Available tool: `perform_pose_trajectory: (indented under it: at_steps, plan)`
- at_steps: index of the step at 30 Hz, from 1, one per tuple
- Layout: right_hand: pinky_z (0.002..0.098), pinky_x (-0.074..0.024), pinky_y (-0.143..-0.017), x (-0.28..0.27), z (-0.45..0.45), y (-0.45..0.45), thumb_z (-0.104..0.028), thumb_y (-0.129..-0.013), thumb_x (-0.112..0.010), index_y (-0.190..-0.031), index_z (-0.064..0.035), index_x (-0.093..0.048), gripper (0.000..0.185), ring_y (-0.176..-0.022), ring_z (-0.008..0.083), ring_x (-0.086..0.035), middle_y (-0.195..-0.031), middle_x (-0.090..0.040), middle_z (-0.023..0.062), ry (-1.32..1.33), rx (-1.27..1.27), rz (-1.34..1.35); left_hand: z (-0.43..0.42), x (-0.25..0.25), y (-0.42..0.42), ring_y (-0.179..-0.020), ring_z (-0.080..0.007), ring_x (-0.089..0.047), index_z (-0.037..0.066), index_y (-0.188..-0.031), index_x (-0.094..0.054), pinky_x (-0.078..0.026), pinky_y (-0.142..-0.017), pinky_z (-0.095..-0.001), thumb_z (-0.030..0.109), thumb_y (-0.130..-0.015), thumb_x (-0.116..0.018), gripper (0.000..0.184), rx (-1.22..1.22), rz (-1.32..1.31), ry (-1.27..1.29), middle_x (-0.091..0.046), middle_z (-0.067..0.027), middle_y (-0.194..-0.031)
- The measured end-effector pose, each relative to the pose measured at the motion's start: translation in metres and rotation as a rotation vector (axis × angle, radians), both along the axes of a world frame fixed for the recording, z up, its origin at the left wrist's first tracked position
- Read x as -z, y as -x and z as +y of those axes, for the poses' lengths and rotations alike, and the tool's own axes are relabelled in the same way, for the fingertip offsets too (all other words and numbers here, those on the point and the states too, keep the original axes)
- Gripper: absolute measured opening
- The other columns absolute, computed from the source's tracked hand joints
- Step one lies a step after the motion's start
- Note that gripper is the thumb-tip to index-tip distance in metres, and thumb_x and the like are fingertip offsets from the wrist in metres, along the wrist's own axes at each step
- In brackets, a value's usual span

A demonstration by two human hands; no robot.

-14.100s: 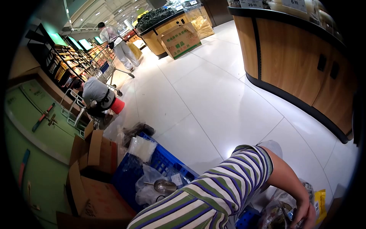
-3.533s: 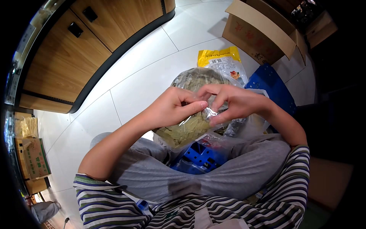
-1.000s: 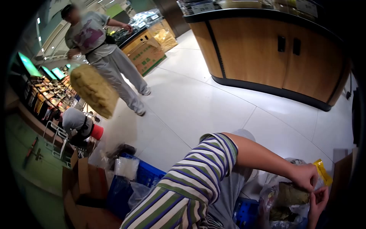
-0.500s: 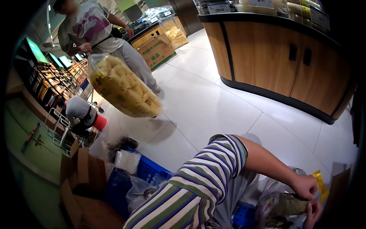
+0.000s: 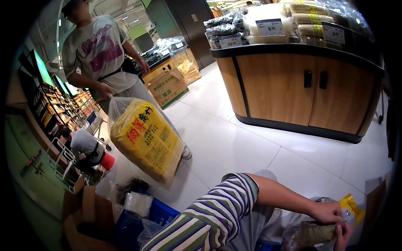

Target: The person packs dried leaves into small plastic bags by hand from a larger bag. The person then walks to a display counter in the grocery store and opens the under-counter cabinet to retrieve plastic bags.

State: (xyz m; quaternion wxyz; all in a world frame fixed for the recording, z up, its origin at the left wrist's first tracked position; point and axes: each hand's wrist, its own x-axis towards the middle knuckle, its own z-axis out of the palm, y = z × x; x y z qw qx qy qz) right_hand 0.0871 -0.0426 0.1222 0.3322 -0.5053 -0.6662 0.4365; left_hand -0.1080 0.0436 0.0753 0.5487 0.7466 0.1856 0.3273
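At the lower right my left hand (image 5: 326,212) is closed, its fingers gripping the edge of a clear plastic bag (image 5: 313,234) with greenish-brown, dried-looking contents. Just below it, my right hand (image 5: 342,235) pinches the same bag; part of that hand is cut off by the dark frame border. What exactly the bag contains is hard to make out. Behind my hands lies a yellow packet (image 5: 351,209). More crumpled clear plastic (image 5: 293,230) surrounds the bag.
A person (image 5: 100,54) stands ahead, carrying a large yellow printed bag (image 5: 146,138). Another person (image 5: 86,146) crouches farther left. A blue crate (image 5: 161,213) and open cardboard boxes (image 5: 90,209) sit at lower left. A wooden display counter (image 5: 272,88) holds packaged goods.
My view has shifted, so the counter shows lower and more fully. The standing person has come nearer, and the yellow bag has turned its printed side to me. My hands still hold the plastic bag.
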Motion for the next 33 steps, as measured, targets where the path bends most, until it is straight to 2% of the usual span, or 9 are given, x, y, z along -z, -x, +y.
perform_pose_trajectory:
  at_steps: [5,8,10,12,20,25,26,29,33]
  plan:
    - [0.0255,-0.0414,-0.069,0.003,0.001,-0.012,-0.016,-0.094,-0.06,-0.088,-0.001,-0.062,0.016,-0.074,0.0097,-0.047,-0.078,-0.056,0.0018,0.035,-0.013,0.022,0.005,-0.011,0.003,-0.053,-0.0152,-0.053,-0.003,-0.069,-0.063,-0.043,-0.053,-0.0323,0.019,-0.083,-0.055,0.027,0.044,0.087,0.241,-0.059,-0.0105,-0.058]
    - [0.0212,-0.0346,-0.065,0.091,0.006,-0.055,-0.016,-0.088,-0.063,-0.1,-0.0054,-0.051,0.02,-0.07,0.007,-0.043,-0.075,-0.046,-0.0024,-0.114,0.231,0.124,0.0,-0.024,0.011,-0.053,-0.0119,-0.053,-0.001,-0.074,-0.068,-0.044,-0.054,-0.0302,0.021,-0.09,-0.051,0.032,0.03,0.059,0.202,-0.057,-0.0068,-0.056]
    - [0.0234,-0.0336,-0.061,0.044,0.008,-0.041,-0.022,-0.09,-0.063,-0.079,-0.0062,-0.05,0.023,-0.068,0.0078,-0.041,-0.072,-0.044,-0.0025,-0.01,0.011,0.019,0.0,-0.022,0.014,-0.054,-0.011,-0.053,0.0,-0.077,-0.069,-0.044,-0.052,-0.0301,0.023,-0.092,-0.049,0.034,0.037,0.055,0.177,-0.055,-0.0055,-0.054]
    - [0.0268,-0.0336,-0.056,0.048,0.004,-0.031,-0.026,-0.085,-0.064,-0.063,-0.005,-0.047,0.035,-0.061,0.0099,-0.042,-0.062,-0.047,-0.0003,-0.081,0.18,0.066,-0.003,-0.039,0.019,-0.053,-0.0103,-0.051,0.0,-0.079,-0.069,-0.043,-0.051,-0.0297,0.026,-0.094,-0.049,0.036,0.026,0.134,0.267,-0.053,-0.0036,-0.054]
    - [0.023,-0.0308,-0.05,0.012,-0.002,-0.02,-0.026,-0.089,-0.063,-0.062,-0.0084,-0.047,0.036,-0.056,0.0057,-0.042,-0.06,-0.049,-0.0032,0.082,0.052,0.196,0.005,-0.03,0.016,-0.054,-0.0088,-0.048,0.003,-0.082,-0.07,-0.043,-0.052,-0.0299,0.031,-0.095,-0.052,0.036,0.071,0.0,0.24,-0.056,-0.0023,-0.059]
    - [0.0237,-0.028,-0.052,0.051,0.004,-0.053,-0.028,-0.088,-0.064,-0.071,-0.012,-0.043,0.032,-0.06,0.0044,-0.037,-0.066,-0.038,-0.0057,0.117,0.074,0.287,0.006,-0.031,0.017,-0.052,-0.0107,-0.051,0.005,-0.081,-0.072,-0.044,-0.052,-0.0311,0.029,-0.092,-0.055,0.031,0.004,0.098,0.266,-0.058,-0.0042,-0.057]
    - [0.0227,-0.0313,-0.061,0.046,-0.001,-0.038,-0.029,-0.088,-0.062,-0.068,-0.0095,-0.044,0.033,-0.063,0.0066,-0.037,-0.067,-0.04,-0.0046,0.099,0.266,0.321,0.006,-0.029,0.014,-0.052,-0.0112,-0.052,0.005,-0.08,-0.072,-0.044,-0.051,-0.0315,0.027,-0.09,-0.056,0.029,-0.015,0.104,0.278,-0.058,-0.0048,-0.056]
    - [0.0225,-0.0399,-0.066,0.065,0.005,-0.06,-0.031,-0.09,-0.063,-0.086,-0.0095,-0.048,0.027,-0.073,0.0069,-0.047,-0.082,-0.046,-0.0033,0.19,0.021,0.455,0.007,-0.025,0.01,-0.054,-0.011,-0.054,0.003,-0.077,-0.072,-0.044,-0.051,-0.0311,0.022,-0.085,-0.058,0.025,0.001,0.041,0.345,-0.06,-0.0054,-0.057]
    - [0.0242,-0.0406,-0.07,0.089,0.01,-0.077,-0.029,-0.093,-0.06,-0.093,-0.0054,-0.051,0.025,-0.078,0.0082,-0.047,-0.089,-0.05,0.0002,0.16,0.074,0.344,0.007,-0.013,0.011,-0.055,-0.0105,-0.055,0.0,-0.075,-0.07,-0.044,-0.052,-0.0297,0.018,-0.08,-0.062,0.02,0.027,0.046,0.411,-0.062,-0.0057,-0.059]
